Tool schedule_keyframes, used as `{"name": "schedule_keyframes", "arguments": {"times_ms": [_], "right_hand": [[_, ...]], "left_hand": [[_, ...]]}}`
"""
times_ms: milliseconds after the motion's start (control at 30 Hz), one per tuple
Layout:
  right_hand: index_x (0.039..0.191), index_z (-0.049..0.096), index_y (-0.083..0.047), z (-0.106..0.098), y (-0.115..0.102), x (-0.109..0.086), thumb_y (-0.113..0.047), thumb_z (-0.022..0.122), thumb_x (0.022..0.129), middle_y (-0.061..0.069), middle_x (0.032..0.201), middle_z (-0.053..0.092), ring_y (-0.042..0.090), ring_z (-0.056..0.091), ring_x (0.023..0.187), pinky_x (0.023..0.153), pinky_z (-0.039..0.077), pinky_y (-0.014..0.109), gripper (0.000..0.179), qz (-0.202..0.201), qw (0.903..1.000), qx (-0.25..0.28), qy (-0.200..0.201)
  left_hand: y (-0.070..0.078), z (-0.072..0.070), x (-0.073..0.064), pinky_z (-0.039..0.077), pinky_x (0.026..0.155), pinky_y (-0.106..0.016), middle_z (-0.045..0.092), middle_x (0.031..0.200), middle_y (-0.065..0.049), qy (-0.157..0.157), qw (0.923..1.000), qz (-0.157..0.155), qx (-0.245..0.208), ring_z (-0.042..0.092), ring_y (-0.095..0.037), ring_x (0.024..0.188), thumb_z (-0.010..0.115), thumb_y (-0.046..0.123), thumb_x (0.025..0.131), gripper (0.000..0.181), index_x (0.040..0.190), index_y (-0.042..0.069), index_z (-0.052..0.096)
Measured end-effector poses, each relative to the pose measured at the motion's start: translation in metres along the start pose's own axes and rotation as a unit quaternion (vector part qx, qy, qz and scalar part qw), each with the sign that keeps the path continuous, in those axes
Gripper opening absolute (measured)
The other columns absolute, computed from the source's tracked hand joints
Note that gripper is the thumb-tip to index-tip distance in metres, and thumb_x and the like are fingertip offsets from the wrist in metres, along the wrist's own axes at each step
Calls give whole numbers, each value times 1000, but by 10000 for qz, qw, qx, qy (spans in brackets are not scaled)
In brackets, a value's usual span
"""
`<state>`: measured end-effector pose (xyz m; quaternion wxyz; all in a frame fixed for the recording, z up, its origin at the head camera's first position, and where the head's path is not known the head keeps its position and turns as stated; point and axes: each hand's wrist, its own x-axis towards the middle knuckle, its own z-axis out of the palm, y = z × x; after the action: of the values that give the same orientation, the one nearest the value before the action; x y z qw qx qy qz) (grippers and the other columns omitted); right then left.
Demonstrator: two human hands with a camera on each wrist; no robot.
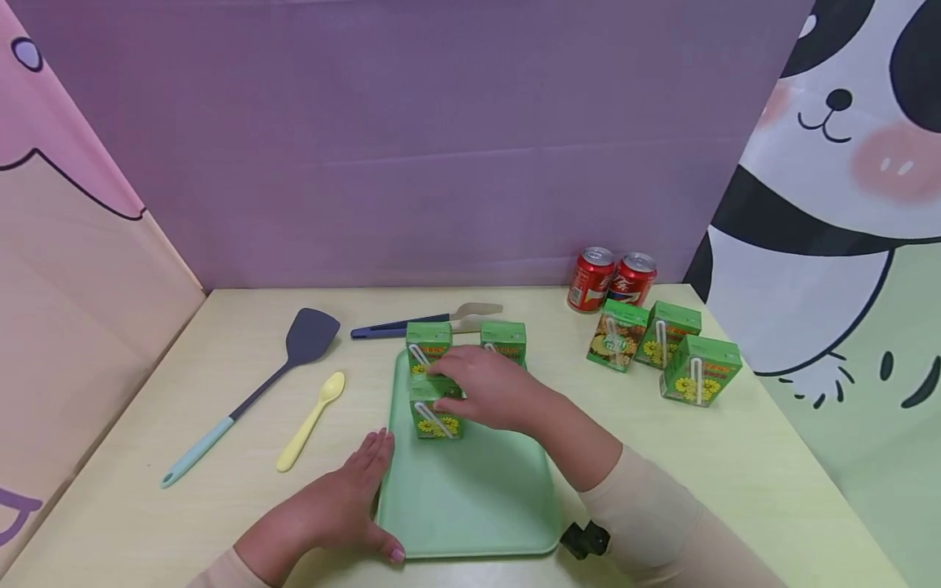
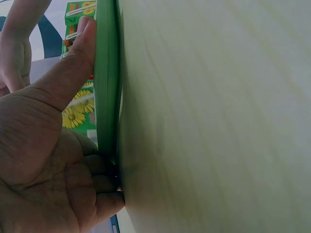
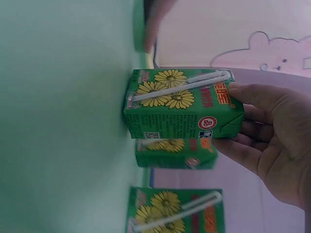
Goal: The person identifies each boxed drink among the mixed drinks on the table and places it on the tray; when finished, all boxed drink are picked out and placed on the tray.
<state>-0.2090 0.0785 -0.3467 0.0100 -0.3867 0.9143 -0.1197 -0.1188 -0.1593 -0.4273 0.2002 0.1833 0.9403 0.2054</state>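
A green drink carton (image 1: 438, 415) with a straw on its front stands upright on the light green tray (image 1: 470, 498). My right hand (image 1: 488, 390) grips its upper end between thumb and fingers, as the right wrist view shows. Behind it on the tray stand two like cartons, one at the left (image 1: 430, 336) and one at the right (image 1: 507, 336), partly hidden by the hand. My left hand (image 1: 341, 498) rests against the tray's left side, fingers stretched along the edge and thumb (image 2: 80, 63) at the near left corner.
Left of the tray lie a dark spatula (image 1: 312, 336) and a yellow spoon (image 1: 312, 420). Two long-handled utensils (image 1: 400, 327) lie behind it. At the right stand several more cartons (image 1: 700, 371) and two red cans (image 1: 590, 282). A small black object (image 1: 585, 540) is by the right sleeve.
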Motion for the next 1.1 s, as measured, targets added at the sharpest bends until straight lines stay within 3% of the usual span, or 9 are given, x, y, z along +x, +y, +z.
{"name": "schedule_keyframes", "arguments": {"times_ms": [367,567,833,967,1100], "right_hand": [[134,60,-17,10,0,10,-44,65,93,-1,133,60,17,53,127,105,46,39,50,199,9986,478,-40],[141,53,-17,-7,14,2,-54,63,91,1,142,53,20,46,135,110,42,43,63,431,9972,611,-95],[141,50,-14,-58,68,-26,-43,68,91,8,136,57,27,53,126,105,44,49,61,1091,9913,530,518],[143,47,-11,-78,102,-42,-40,69,91,12,139,54,31,50,128,105,42,53,64,1657,9841,255,590],[142,46,-10,-86,135,-51,-37,71,90,14,139,52,33,47,128,103,43,57,64,2290,9723,79,471]], "left_hand": [[0,-1,-1,28,116,-54,7,165,-17,-10,10000,6,64,7,-33,152,80,72,54,142,157,4,11],[0,0,-1,26,117,-54,7,165,-17,-21,10000,21,43,6,-34,152,81,72,54,142,157,3,11],[-2,1,0,25,117,-55,5,165,-17,-32,10000,6,85,5,-34,152,79,74,53,144,158,4,10],[-2,1,0,25,117,-54,5,165,-17,-32,9999,38,91,5,-34,152,79,74,53,143,157,4,10],[0,1,1,25,117,-55,5,165,-17,-63,10000,-7,56,5,-34,152,80,73,53,143,158,4,10]]}}
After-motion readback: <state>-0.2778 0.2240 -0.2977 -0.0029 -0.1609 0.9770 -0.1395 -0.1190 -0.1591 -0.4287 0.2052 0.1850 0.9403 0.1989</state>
